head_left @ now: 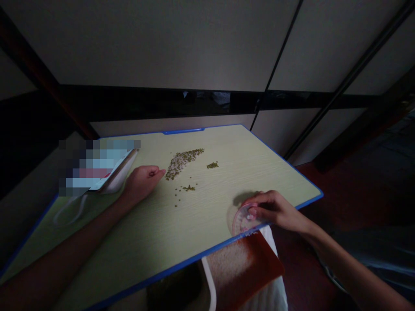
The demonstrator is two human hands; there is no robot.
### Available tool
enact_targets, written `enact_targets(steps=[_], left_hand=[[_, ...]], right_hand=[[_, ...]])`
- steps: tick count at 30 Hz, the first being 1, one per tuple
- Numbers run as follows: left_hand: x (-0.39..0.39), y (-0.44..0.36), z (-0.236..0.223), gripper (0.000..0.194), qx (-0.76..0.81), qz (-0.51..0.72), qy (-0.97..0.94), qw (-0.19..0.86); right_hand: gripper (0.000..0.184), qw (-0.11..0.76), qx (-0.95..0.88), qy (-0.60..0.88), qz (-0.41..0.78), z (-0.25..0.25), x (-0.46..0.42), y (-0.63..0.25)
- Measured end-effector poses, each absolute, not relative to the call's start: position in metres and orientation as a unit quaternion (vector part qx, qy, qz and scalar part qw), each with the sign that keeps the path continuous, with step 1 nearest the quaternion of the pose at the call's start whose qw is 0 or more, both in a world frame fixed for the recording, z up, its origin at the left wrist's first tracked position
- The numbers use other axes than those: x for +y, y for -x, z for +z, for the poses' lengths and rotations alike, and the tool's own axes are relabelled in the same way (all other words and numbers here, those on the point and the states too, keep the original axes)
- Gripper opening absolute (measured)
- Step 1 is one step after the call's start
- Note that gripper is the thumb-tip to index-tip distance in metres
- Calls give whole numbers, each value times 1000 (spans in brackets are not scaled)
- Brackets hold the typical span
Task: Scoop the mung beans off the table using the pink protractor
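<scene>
Green grain strip (187, 158) slants far-right; left hand (144, 179) beside.

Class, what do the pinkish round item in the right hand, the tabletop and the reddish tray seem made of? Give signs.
Pinkish round item: probably clear, smooth plastic; it looks transparent, though glass remains possible.
Tabletop: perhaps laminated board, satin; faint woodlike lines show.
Reddish tray: likely plastic, judging by even colour and rounded corner; finish unclear in dim light.
</scene>
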State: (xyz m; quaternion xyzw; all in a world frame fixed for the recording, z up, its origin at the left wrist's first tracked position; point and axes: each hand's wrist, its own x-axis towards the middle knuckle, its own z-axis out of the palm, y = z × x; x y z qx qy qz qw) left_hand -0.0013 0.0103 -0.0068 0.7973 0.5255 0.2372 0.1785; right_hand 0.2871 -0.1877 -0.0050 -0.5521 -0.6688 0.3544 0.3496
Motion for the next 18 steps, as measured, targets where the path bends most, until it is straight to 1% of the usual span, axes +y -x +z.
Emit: enact_targets(steps=[4,8,13,18], left_hand=[[10,1,-7,36,528,236,-795,180],[9,1,-6,37,533,233,-793,180],[6,0,-4,37,535,237,-790,182],[6,1,-2,36,531,251,-785,198]], right_hand=[[24,340,-683,537,360,-4,-190,-283],[22,342,-662,538,395,-2,-192,-282],[19,386,-589,566,428,-2,-187,-280],[26,449,-532,591,408,3,-157,-282]])
